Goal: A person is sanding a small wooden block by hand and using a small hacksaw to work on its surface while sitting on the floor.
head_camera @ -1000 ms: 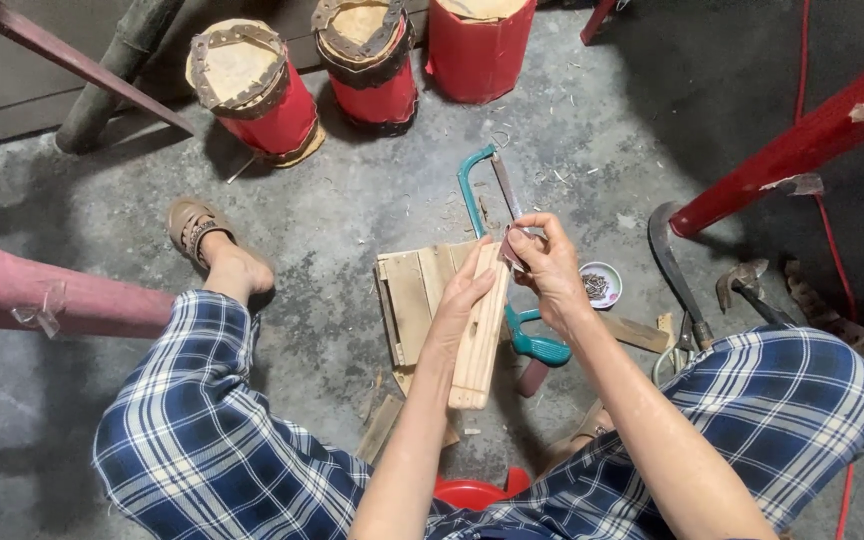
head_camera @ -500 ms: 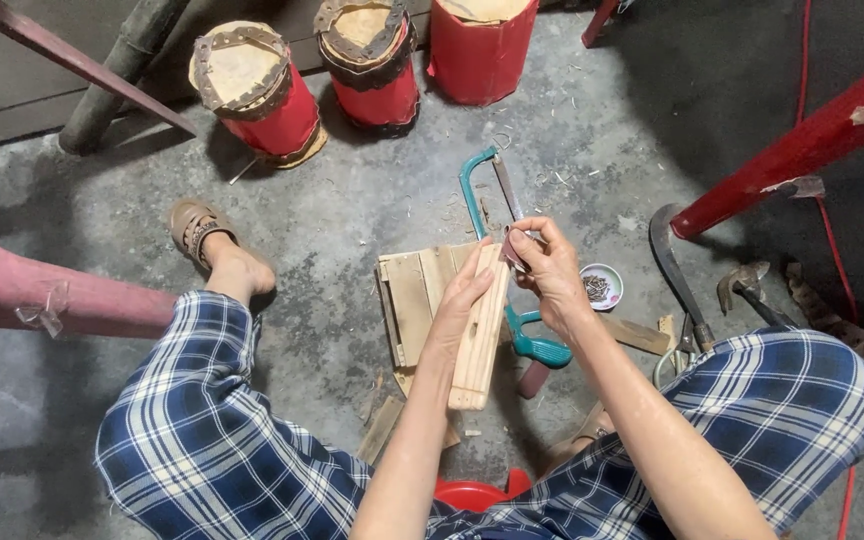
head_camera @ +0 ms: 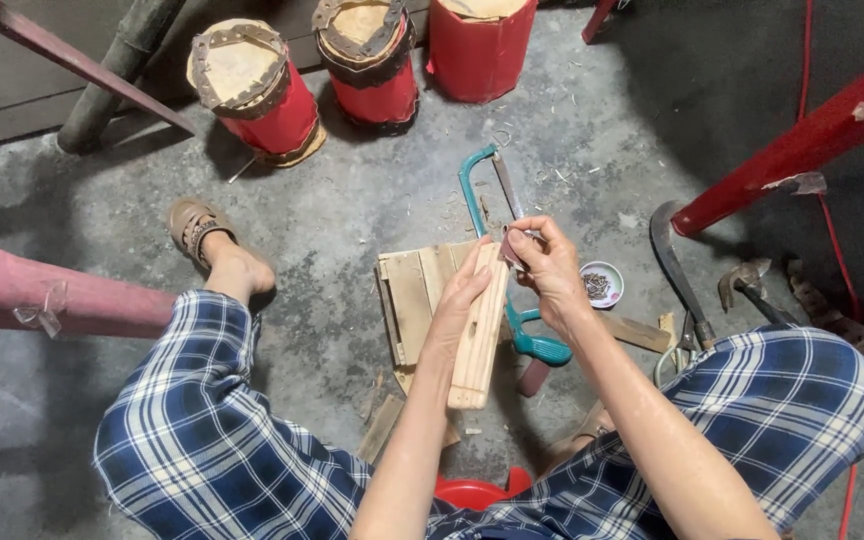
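Legs: two knees in blue-and-white plaid trousers (head_camera: 202,440) frame the bottom of the view, with a red stool (head_camera: 472,493) edge showing between them.
Left hand: the left hand (head_camera: 457,310) wraps around a pale wooden bar (head_camera: 479,335), fingers curled closed along its left side, holding it tilted up off the floor.
Right hand: the right hand (head_camera: 552,265) is at the bar's top end, fingertips pinched narrowly on a small dark reddish piece (head_camera: 510,252) pressed to the wood.
Wooden bar: between both hands, above a flat board of wooden slats (head_camera: 412,300) that lies on the concrete floor (head_camera: 332,210).
Saw: a teal-framed hacksaw (head_camera: 482,190) lies on the floor under and beyond the hands, its handle just beside the right wrist.
Right side: a small round dish of nails (head_camera: 600,284) is near the right hand; a curved dark blade (head_camera: 674,265) and a hammer (head_camera: 747,285) lie further right, beneath a slanting red post (head_camera: 802,135).
Left side: a foot in a brown sandal (head_camera: 202,235).
Far: three red drums (head_camera: 252,95) stand along the back.
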